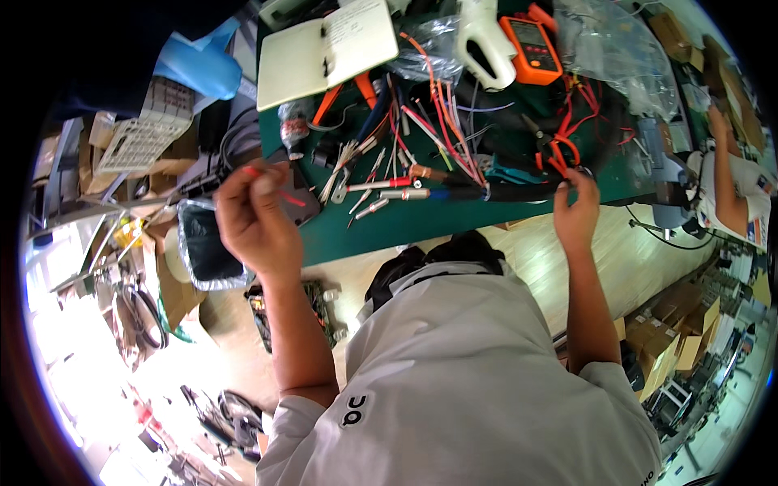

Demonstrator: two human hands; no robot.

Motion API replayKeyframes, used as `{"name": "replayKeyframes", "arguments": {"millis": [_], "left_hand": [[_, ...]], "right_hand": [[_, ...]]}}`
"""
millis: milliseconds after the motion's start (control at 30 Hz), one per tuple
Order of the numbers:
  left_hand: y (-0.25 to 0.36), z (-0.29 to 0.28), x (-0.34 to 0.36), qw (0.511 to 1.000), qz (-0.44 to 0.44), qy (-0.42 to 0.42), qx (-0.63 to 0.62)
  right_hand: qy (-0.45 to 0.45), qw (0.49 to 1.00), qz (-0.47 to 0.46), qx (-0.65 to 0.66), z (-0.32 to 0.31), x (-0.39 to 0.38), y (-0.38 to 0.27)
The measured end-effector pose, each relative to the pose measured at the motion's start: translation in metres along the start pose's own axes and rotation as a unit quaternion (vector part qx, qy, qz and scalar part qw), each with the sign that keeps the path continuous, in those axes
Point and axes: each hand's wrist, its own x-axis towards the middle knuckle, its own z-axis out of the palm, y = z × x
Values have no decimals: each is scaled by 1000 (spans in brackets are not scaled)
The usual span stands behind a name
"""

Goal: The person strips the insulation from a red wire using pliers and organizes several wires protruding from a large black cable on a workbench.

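My left hand [258, 219] is raised at the left end of the green table, fingers pinched on a thin red strip [290, 198]. At the table's right, my right hand [577, 211] has its fingers curled beside the thick black cable [523, 192]. Scissors with orange handles [557, 154] lie right at its fingertips; whether the fingers grip the cable or the handles cannot be made out. Between my hands, red-sleeved metal lugs [381, 185] and a lug with a blue band [409, 193] lie at the cable's end. Loose white and pink wires [438, 130] fan out behind them.
An open notebook [324, 53], an orange multimeter [531, 50], a white heat-gun-like tool [484, 40] and clear plastic bags [620, 53] crowd the far table [381, 235]. A plastic bottle [293, 130] stands left. A lined bin [212, 247] is below left. Another person's arm [724, 174] shows far right.
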Motion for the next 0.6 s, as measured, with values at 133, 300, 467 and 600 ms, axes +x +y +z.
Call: {"name": "replayKeyframes", "arguments": {"millis": [133,300,467,600], "left_hand": [[39,-19,0,997,-50,52,8],[44,-26,-40,965,-235,55,102],[61,-4,-77,936,-328,-12,126],[68,10,-103,932,-342,-24,117]], "right_hand": [[-30,999,15,15,4,19,6],[-162,977,-122,68,12,51,0],[-374,914,-156,35,38,73,4],[-500,851,-156,-37,51,97,-10]]}}
